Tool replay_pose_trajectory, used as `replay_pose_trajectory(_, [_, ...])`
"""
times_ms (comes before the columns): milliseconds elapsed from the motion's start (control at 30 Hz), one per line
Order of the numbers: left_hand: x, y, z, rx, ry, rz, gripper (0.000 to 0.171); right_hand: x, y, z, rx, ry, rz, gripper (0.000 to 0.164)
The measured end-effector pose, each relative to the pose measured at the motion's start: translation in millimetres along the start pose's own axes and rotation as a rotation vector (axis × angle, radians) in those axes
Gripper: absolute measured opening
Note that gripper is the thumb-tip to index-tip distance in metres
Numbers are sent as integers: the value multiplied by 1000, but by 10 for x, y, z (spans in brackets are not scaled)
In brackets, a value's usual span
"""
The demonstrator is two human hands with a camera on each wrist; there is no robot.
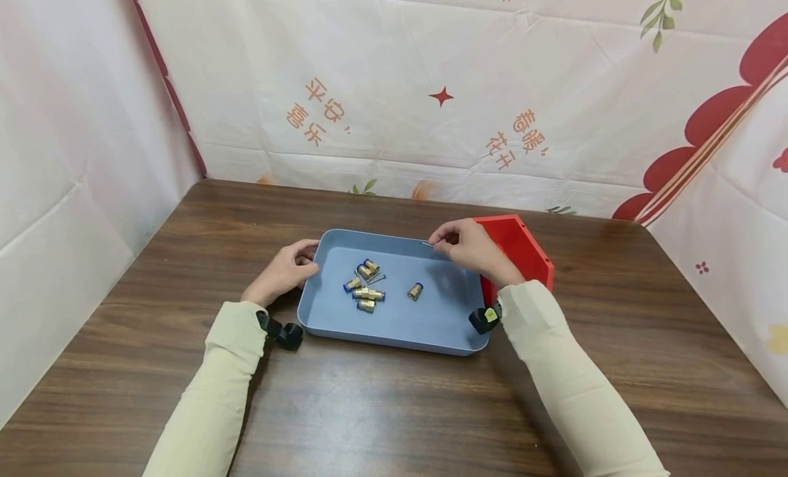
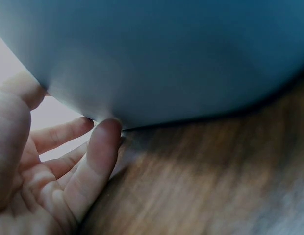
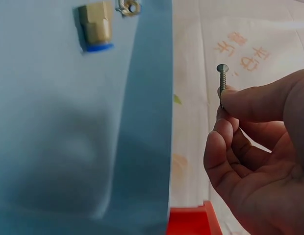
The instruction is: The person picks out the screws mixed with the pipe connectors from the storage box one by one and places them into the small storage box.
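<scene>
A screw (image 3: 222,76) is pinched between the thumb and fingers of my right hand (image 1: 468,246), above the far right rim of a blue-grey tray (image 1: 406,326). In the right wrist view its head points up, away from the fingertips. My left hand (image 1: 284,272) holds the tray's left side, thumb over the rim; in the left wrist view its fingertips (image 2: 104,142) touch the outer wall. Several brass pneumatic fittings (image 1: 367,294) with blue collars lie left of centre in the tray, with screws (image 1: 377,278) beside them. One fitting (image 1: 415,291) lies apart, near the middle.
A red bin (image 1: 523,248) stands against the tray's right side, partly hidden behind my right hand and forearm. The brown wood-grain table (image 1: 382,408) extends around the tray. A printed cloth (image 1: 382,121) hangs behind the table.
</scene>
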State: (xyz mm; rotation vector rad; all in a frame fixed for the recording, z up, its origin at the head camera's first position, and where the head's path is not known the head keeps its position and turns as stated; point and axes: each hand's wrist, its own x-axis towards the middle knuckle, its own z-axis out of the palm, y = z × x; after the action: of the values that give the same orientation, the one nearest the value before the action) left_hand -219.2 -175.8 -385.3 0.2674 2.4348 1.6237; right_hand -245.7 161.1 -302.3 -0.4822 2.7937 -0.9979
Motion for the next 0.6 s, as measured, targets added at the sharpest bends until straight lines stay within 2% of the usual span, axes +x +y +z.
replay_pose_trajectory(167, [1,8,-3,5,5,10,55,-11,71,-123,-13,30,36,19])
replay_pose_trajectory(600, [-4,14,-1,6,3,-7,55,-102,270,-352,15,75,59,20])
